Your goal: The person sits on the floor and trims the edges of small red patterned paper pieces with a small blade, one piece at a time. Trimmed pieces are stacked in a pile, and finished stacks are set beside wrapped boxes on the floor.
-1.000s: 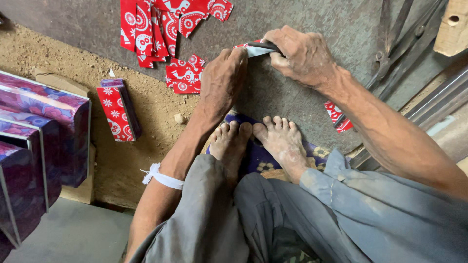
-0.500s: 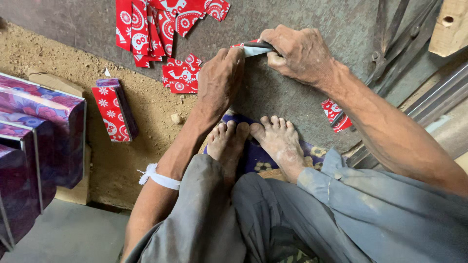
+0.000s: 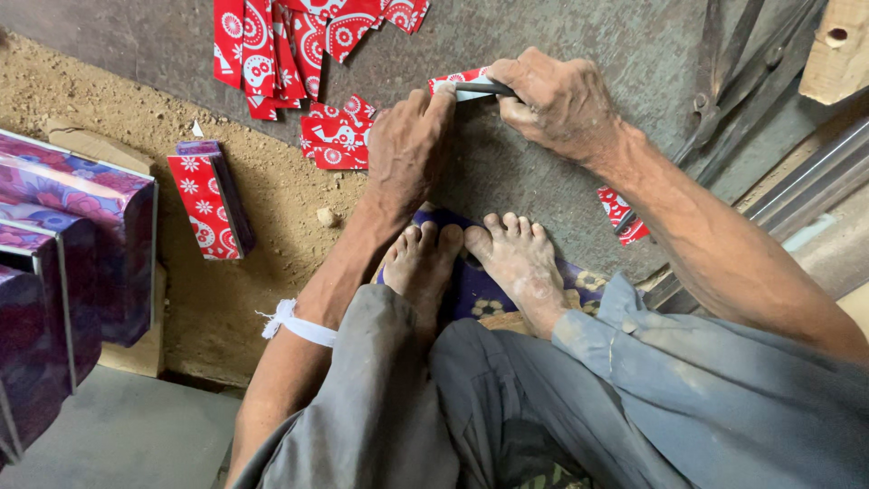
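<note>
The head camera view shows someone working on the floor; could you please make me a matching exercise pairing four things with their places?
Things:
1. left hand
2. right hand
3. purple boxes
4. feet

Places:
A. on a purple mat
B. gripping a thin metal tool
C. stacked at the left edge
D. pressing a red patterned piece flat

Pairs: 1-D, 2-B, 3-C, 4-A

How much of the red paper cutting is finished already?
Done: a pile of cut red patterned pieces lies at the top, with more pieces beside the left hand. In hand: the left hand presses a red piece onto the grey slab, while the right hand works a slim tool on it. Left: a small red stack on the sand looks untouched.
</note>
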